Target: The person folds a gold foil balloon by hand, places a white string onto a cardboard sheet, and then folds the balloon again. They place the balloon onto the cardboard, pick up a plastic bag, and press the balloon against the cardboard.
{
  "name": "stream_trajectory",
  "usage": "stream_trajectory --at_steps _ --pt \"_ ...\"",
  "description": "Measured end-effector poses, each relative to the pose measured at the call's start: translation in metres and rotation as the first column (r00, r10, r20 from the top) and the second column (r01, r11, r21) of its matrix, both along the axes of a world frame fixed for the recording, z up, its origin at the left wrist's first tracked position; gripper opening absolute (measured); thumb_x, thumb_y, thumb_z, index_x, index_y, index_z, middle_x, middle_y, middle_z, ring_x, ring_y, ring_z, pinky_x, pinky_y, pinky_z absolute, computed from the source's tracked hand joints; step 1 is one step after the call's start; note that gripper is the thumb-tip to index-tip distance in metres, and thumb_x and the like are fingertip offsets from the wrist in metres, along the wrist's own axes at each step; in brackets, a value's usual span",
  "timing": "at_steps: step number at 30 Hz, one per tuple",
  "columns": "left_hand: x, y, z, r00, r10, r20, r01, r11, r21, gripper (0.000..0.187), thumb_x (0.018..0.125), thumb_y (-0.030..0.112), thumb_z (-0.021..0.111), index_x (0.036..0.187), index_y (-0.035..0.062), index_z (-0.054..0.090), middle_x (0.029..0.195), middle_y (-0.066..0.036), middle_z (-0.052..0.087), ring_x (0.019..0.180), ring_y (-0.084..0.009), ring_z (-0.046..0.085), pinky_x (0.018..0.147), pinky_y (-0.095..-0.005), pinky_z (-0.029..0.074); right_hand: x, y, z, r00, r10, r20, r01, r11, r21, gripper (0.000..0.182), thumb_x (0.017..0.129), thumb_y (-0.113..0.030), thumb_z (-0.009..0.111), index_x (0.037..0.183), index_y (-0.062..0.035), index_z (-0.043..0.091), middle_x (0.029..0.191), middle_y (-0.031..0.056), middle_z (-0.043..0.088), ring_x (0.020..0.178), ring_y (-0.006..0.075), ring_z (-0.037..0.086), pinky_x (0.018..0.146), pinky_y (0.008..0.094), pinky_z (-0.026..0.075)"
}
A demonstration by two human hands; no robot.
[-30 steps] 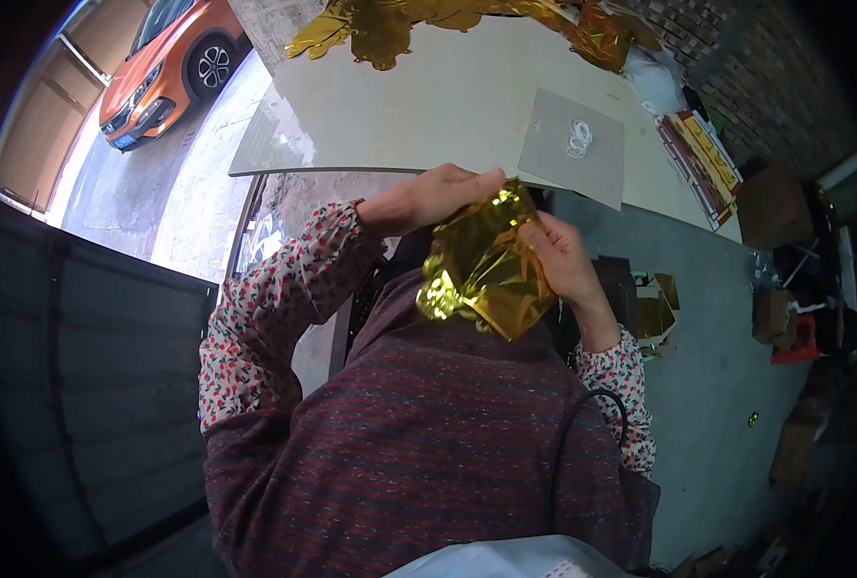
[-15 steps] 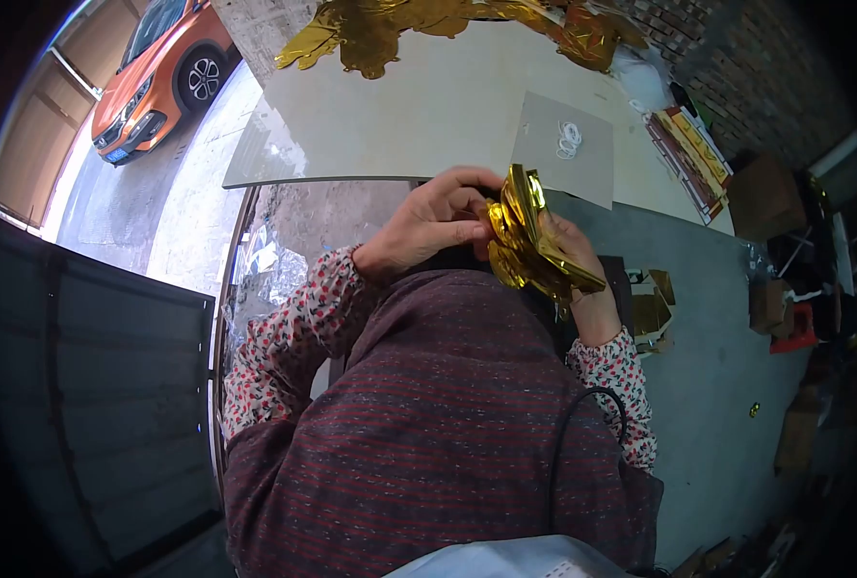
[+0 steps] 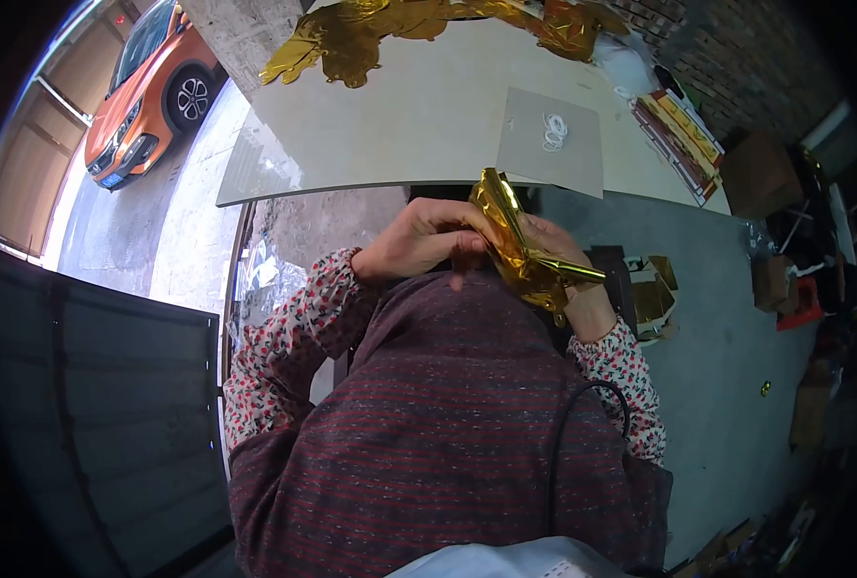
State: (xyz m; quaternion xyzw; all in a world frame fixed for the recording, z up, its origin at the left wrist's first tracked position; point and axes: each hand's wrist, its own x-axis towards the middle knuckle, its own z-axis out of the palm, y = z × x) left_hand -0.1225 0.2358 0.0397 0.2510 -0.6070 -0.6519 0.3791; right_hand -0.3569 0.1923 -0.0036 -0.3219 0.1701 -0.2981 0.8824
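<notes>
From where I stand, the foil (image 3: 513,252) is up in the person's hands, off the worktop (image 3: 380,135), just in front of the middle of its near edge and over the lap. It is gold, folded and crumpled, slanting down towards the right wrist. The right hand (image 3: 547,234) is closed round it from the far side, partly hidden by it. The left hand (image 3: 428,236) has its fingers bent against the foil's left side, thumb apart and pointing at it; I cannot tell whether those fingertips pinch anything.

On the worktop, a grey card (image 3: 534,164) lies at the near edge, right of the middle, with a loop of white cord (image 3: 554,133) on it. More gold sheets (image 3: 351,43) spread along the far edge. A clear bag (image 3: 624,69) sits by the far right corner, and printed pieces (image 3: 681,140) lie along the right edge. Below that edge, an open box (image 3: 653,301) stands on the floor (image 3: 712,328), gold inside. An orange car (image 3: 154,106) is parked outside, beyond the left edge.
</notes>
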Motion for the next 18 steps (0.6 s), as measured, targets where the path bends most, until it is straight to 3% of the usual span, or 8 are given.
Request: stream_trajectory --at_steps 4,7,12,13,16,18 --pt "-0.013 0.001 -0.012 0.979 -0.007 -0.206 -0.015 0.995 -0.104 0.018 0.098 0.012 0.061 0.108 -0.0028 0.063 0.095 -0.006 0.067 0.084 -0.0124 0.066 0.071 -0.0271 0.058 -0.003 -0.001 -0.004 0.999 0.029 0.036 -0.028 0.999 -0.020 0.035 0.102 -0.028 0.055 0.122 0.0012 0.057 0.107 0.0095 0.068 0.091 0.0144 0.070 0.081 0.0286 0.059" --pt "-0.017 0.008 -0.008 0.987 0.161 -0.016 -0.161 0.987 -0.005 0.019 0.098 0.013 0.062 0.110 -0.0026 0.063 0.098 -0.007 0.067 0.089 -0.0122 0.066 0.077 -0.0279 0.057 -0.001 0.000 -0.002 1.000 -0.013 0.011 0.013 1.000 -0.012 0.035 0.103 -0.028 0.054 0.120 0.0013 0.057 0.106 0.0099 0.068 0.090 0.0149 0.070 0.079 0.0284 0.059" --pt "-0.024 0.009 0.005 0.944 0.291 0.158 -0.306 0.948 0.086 0.024 0.096 0.013 0.064 0.112 -0.0057 0.061 0.101 -0.008 0.067 0.088 -0.0129 0.066 0.077 -0.0276 0.056 0.002 -0.004 -0.009 0.998 -0.064 0.010 0.065 0.996 -0.065 0.035 0.103 -0.029 0.053 0.119 0.0016 0.057 0.106 0.0108 0.068 0.089 0.0157 0.070 0.078 0.0291 0.060" --pt "-0.025 0.008 0.005 0.932 0.309 0.191 -0.330 0.939 0.093 0.026 0.095 0.012 0.064 0.113 -0.0065 0.060 0.101 -0.009 0.067 0.088 -0.0132 0.066 0.077 -0.0277 0.056 0.005 0.000 -0.006 0.990 -0.128 -0.063 0.123 0.989 -0.079 0.034 0.103 -0.029 0.052 0.118 0.0015 0.057 0.106 0.0116 0.068 0.088 0.0159 0.070 0.078 0.0292 0.060" --pt "-0.027 0.006 0.005 0.909 0.364 0.204 -0.385 0.920 0.073 0.040 0.092 0.009 0.065 0.126 -0.0090 0.052 0.100 -0.011 0.065 0.088 -0.0136 0.065 0.076 -0.0276 0.055 0.013 0.004 -0.014 0.987 -0.159 -0.005 0.158 0.981 -0.114 0.034 0.104 -0.028 0.051 0.119 0.0012 0.057 0.106 0.0117 0.068 0.088 0.0163 0.070 0.078 0.0289 0.060" --pt "-0.029 -0.005 -0.020 0.838 0.509 0.197 -0.519 0.855 -0.003 0.052 0.090 0.005 0.065 0.135 -0.0072 0.042 0.102 -0.012 0.064 0.088 -0.0144 0.064 0.076 -0.0279 0.054 0.019 0.008 -0.018 0.972 -0.230 0.038 0.233 0.966 -0.113 0.033 0.104 -0.029 0.050 0.119 0.0010 0.056 0.107 0.0115 0.068 0.090 0.0160 0.070 0.079 0.0292 0.060"
